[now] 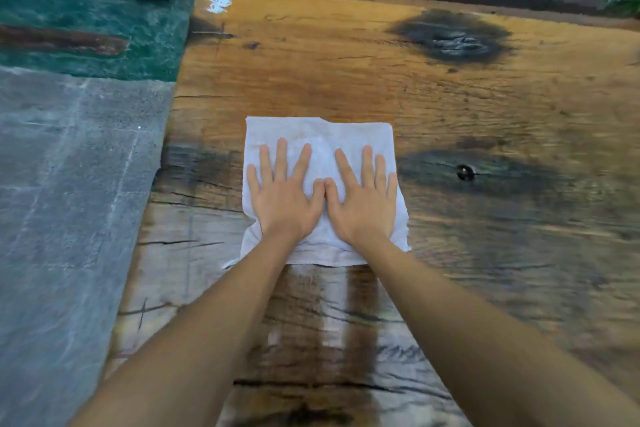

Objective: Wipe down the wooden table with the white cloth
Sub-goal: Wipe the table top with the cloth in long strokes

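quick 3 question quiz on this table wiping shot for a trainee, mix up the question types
1. True or false: both hands lie flat with straight fingers on the white cloth.
2. Multiple choice: where do the two thumbs sit? A) tucked under the cloth B) side by side, meeting near the cloth's middle C) hooked over the table edge
3. Fill in: the small round hole in the wooden table lies to the ___ of the cloth, as the person sees it.

Key
1. True: the left hand and right hand press palms down, nothing pinched.
2. B
3. right; the hole sits in a dark patch of the wood.
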Motion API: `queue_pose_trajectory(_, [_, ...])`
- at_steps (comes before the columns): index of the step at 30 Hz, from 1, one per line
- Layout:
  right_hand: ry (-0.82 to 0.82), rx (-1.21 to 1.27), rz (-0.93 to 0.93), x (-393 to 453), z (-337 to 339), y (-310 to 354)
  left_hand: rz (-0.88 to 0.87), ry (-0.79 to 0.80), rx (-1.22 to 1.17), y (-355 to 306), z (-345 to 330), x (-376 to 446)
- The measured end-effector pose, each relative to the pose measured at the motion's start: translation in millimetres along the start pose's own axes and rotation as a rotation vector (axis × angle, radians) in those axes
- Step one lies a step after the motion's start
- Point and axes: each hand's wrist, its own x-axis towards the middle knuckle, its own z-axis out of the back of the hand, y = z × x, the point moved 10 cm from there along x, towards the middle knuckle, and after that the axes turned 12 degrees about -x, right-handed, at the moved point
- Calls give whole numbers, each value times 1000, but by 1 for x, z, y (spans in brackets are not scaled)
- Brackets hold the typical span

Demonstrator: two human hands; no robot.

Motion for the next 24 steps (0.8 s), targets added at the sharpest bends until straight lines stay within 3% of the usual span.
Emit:
queue_pose_trajectory(15, [-2, 18, -116, -280, -23, -73, -45, 4, -13, -8, -36, -301])
queue_pose_trajectory(24, [40, 47, -320, -288, -25, -81, 169, -17, -120, -5, -41, -303])
